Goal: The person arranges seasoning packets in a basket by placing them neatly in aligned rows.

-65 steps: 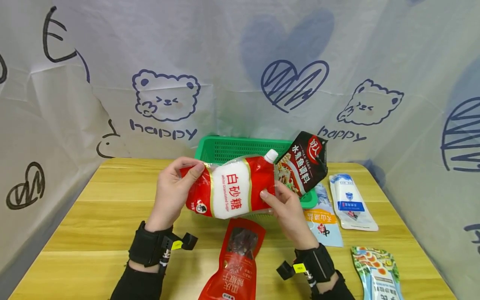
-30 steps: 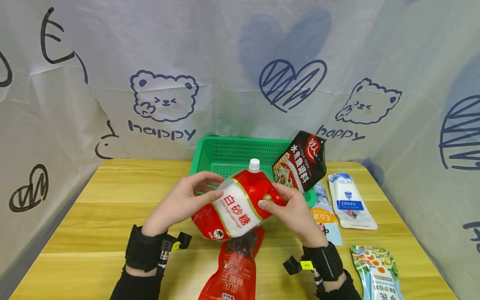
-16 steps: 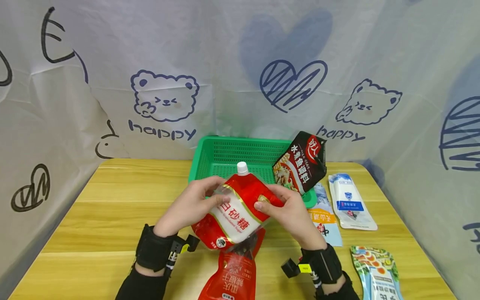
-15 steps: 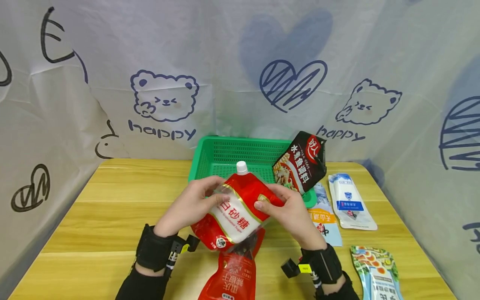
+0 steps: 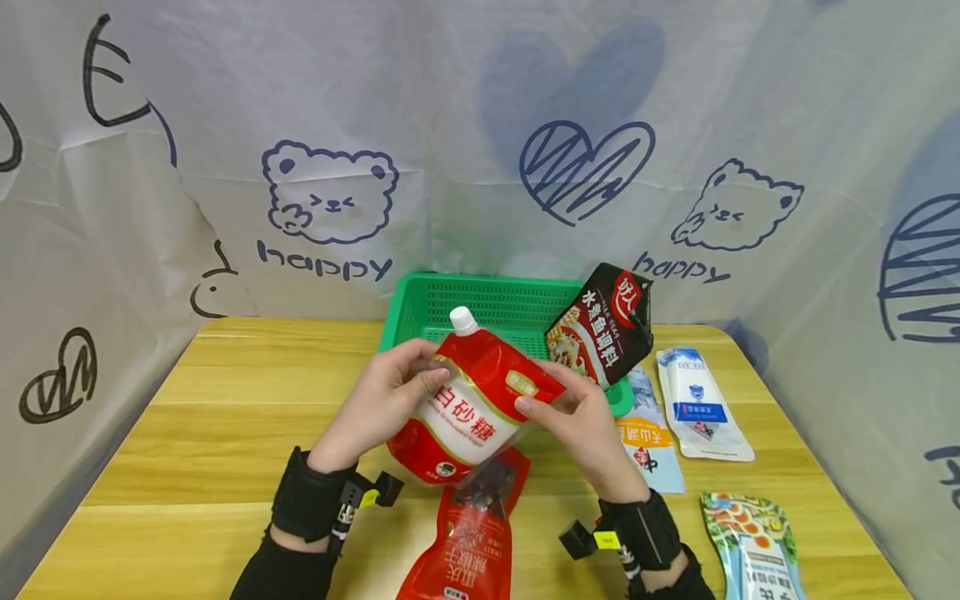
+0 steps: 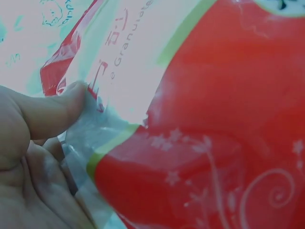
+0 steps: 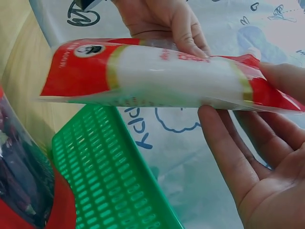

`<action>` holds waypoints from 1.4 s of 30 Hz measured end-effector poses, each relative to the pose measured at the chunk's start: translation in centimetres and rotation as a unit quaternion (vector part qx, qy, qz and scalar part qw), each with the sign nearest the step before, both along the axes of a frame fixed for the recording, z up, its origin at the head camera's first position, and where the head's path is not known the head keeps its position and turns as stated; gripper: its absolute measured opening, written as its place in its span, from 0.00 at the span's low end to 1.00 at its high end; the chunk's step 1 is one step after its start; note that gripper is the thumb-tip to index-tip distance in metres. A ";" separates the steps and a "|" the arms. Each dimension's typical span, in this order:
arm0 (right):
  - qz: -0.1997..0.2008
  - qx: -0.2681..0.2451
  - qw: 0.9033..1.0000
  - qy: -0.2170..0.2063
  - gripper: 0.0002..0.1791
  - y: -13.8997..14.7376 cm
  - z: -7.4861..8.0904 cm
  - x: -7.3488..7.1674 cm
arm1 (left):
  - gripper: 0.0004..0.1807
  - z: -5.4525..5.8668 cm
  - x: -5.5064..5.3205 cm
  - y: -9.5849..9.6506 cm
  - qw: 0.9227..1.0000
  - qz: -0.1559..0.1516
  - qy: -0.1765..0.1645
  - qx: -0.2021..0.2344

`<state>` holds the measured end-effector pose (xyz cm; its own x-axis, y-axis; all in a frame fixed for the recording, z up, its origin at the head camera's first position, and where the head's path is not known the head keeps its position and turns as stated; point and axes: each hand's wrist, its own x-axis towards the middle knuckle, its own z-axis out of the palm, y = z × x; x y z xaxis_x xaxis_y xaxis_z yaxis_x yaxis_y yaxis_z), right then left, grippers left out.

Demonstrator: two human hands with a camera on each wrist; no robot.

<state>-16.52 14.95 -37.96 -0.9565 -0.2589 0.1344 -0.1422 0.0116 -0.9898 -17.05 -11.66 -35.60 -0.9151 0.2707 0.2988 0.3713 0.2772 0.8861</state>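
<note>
Between both hands, a red and white pouch of granulated sugar (image 5: 468, 417) with a white screw cap is held tilted, its cap pointing up and left. My left hand (image 5: 382, 404) pinches the clear left side, thumb on the front; the left wrist view shows that thumb (image 6: 57, 109) close up. On the other side my right hand (image 5: 588, 425) pinches the red upper right corner, thumb in front. Seen from the right wrist, several fingers (image 7: 228, 157) support the sugar pouch (image 7: 162, 76) from behind. The pouch overlaps the front of a green basket (image 5: 487, 302).
A black seasoning pouch (image 5: 603, 329) leans over the basket's right end. Below the hands lies a red dried chili pouch (image 5: 472, 533). To the right are an orange and blue salt bag (image 5: 648, 442), a white and blue bag (image 5: 701, 408) and a green-blue pouch (image 5: 753, 542).
The sugar pouch has turned from lying sideways to tilted, its cap swinging from right to upper left. The left hand has shifted its hold from the bottom end to the side.
</note>
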 end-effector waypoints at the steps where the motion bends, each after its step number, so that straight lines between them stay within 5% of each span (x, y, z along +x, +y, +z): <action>1: 0.000 -0.005 1.000 0.003 0.28 0.0 -0.1 0.0 | 0.10 0.0 0.0 0.0 1.000 0.001 0.001 0.004; 17: 0.014 -0.010 0.998 0.066 0.26 -1.1 -0.9 0.4 | 0.10 0.0 0.2 0.1 0.996 0.004 -0.036 0.080; 30: -0.036 0.002 0.994 0.098 0.21 -1.1 -0.7 0.4 | 0.15 -0.2 -0.2 0.3 0.994 -0.013 -0.070 0.086; 42: -0.110 -0.071 0.989 0.064 0.19 -0.2 0.1 0.3 | 0.19 -0.4 -0.8 -0.6 0.997 0.033 -0.025 0.066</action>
